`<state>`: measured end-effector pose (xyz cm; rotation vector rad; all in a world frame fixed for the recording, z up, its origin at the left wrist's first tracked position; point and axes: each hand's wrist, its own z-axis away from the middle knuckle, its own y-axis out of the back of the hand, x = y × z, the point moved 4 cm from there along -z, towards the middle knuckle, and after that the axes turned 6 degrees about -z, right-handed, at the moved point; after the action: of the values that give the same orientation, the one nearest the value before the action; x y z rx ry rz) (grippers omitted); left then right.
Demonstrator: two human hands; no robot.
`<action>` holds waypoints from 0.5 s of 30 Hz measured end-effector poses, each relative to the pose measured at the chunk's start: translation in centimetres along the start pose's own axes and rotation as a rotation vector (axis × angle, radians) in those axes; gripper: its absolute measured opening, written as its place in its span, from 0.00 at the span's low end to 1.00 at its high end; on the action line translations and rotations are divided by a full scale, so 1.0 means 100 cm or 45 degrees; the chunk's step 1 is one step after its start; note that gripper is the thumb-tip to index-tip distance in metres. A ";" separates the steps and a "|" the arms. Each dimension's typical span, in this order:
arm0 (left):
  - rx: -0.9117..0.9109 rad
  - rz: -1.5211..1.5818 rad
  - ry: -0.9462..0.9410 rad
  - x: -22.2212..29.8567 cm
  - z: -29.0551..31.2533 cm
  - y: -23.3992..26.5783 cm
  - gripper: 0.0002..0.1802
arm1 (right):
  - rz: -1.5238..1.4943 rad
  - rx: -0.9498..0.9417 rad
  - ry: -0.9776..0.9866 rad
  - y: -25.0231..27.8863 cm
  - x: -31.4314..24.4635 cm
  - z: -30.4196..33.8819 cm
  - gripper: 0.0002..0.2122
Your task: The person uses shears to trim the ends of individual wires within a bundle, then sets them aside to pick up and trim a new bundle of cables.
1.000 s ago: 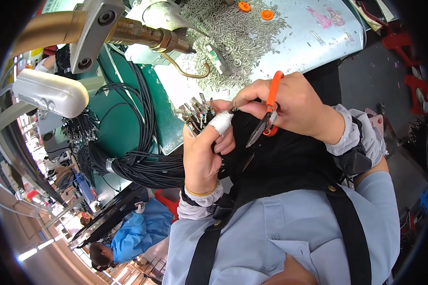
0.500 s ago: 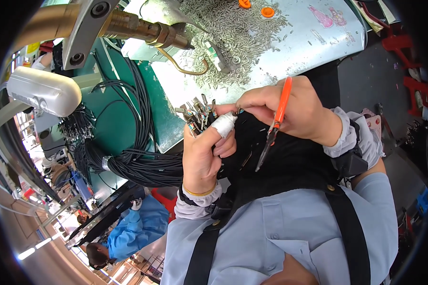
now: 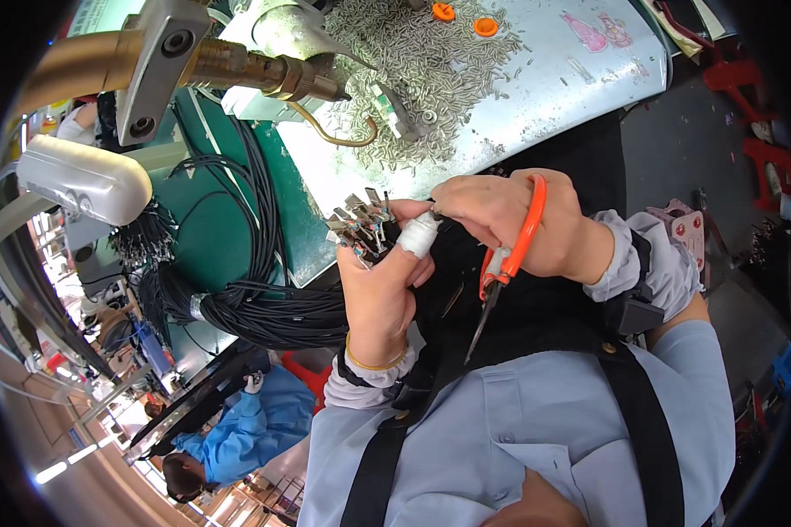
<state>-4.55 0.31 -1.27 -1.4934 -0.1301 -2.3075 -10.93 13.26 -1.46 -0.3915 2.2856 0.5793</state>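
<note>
Clutching cables [image 3: 358, 230], left hand [image 3: 380, 297] sits curled — right hand [image 3: 529, 215] holds orange-handled pliers [image 3: 513, 261].

Red stools [image 3: 731, 79] stand on grey floor [image 3: 677, 123], white strip lights [image 3: 51, 472] glowing beyond

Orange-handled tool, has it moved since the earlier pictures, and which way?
Yes. The orange-handled tool in the right hand has moved farther from the pale tabletop, toward the person's own body.

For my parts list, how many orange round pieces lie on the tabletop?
2: the left orange piece and, slightly lower, the right orange piece, both near the picture's top edge. Others may be hidden.
</note>
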 end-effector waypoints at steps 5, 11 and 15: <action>0.048 0.079 -0.137 0.002 0.003 0.002 0.09 | 0.178 0.125 -0.073 0.009 0.001 -0.001 0.11; 0.237 -0.121 -0.347 0.008 0.005 -0.002 0.08 | 0.226 -0.294 -0.621 0.010 -0.001 0.002 0.17; 0.206 -0.153 -0.363 0.009 0.005 -0.001 0.07 | 0.256 -0.318 -0.725 -0.001 0.003 0.003 0.16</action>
<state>-4.52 0.34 -0.27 -1.7611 -0.4848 -2.1010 -10.94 13.29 -1.87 -0.0909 1.7174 0.9484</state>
